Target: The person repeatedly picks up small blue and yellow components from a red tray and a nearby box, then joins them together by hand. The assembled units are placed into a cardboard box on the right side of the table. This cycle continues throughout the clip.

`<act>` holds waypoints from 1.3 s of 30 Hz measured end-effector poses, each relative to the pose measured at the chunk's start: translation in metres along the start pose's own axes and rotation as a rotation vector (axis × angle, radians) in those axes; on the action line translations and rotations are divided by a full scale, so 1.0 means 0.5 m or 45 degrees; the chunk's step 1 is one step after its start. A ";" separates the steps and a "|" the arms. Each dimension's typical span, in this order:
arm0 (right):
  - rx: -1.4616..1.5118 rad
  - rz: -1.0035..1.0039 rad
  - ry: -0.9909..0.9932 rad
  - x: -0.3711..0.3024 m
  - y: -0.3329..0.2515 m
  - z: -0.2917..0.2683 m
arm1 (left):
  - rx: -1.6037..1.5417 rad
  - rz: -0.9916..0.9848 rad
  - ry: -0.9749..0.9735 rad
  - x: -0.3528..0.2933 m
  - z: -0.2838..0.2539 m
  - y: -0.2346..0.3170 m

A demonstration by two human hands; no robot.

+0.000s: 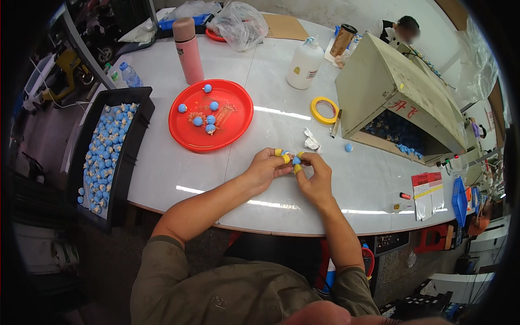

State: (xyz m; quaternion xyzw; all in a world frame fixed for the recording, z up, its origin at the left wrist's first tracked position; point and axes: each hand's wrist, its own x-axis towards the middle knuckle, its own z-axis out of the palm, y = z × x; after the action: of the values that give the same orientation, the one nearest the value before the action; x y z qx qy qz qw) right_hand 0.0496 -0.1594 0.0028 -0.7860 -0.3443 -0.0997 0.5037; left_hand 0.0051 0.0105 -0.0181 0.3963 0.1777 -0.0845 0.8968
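Note:
My left hand (264, 170) and my right hand (316, 177) meet over the middle of the table, with yellow covers on several fingertips. Both are pinched closed. Between the right fingers is a small blue piece (296, 161); a blue-and-white bit (286, 154) shows at the left fingertips. Fingers partly hide both, and I cannot tell whether they are joined. Beyond my hands lies a crumpled white tissue (311, 141). A single blue ball (348, 147) rests to the right. Several similar balls sit on a round red tray (181, 135) to the left.
A black bin (142, 116) of blue-and-cream balls stands at far left. Behind are a pink flask (189, 57), a white bottle (303, 67) and yellow tape (314, 112). A beige open-fronted box (368, 81) holds blue pieces at right. Another person (387, 32) sits beyond it.

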 end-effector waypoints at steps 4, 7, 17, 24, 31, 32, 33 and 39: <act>-0.018 0.076 0.059 -0.003 0.014 -0.009 | 0.081 -0.010 -0.004 -0.001 0.009 -0.002; -0.025 0.080 0.017 -0.005 0.022 0.000 | 0.152 -0.015 -0.042 0.007 -0.004 -0.013; 0.366 0.301 -0.079 -0.001 0.064 -0.025 | -0.029 -0.133 -0.192 0.001 0.002 0.005; 0.316 0.234 -0.097 -0.001 0.057 -0.026 | -0.050 -0.082 -0.223 0.015 -0.014 -0.012; 0.132 0.051 -0.131 0.010 0.027 -0.038 | 0.040 -0.026 -0.217 0.010 -0.014 -0.019; 0.106 0.032 -0.137 0.010 0.027 -0.039 | 0.059 -0.025 -0.220 0.009 -0.012 -0.018; 0.080 0.013 -0.142 0.010 0.027 -0.039 | 0.078 -0.024 -0.222 0.007 -0.010 -0.017; 0.069 -0.017 -0.156 0.012 0.021 -0.043 | 0.093 0.001 -0.233 0.004 -0.008 -0.017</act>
State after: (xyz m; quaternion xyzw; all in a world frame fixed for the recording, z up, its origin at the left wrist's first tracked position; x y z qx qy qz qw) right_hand 0.0647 -0.1781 0.0083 -0.7744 -0.3822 -0.0455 0.5022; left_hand 0.0035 0.0077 -0.0270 0.4196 0.0919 -0.1265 0.8942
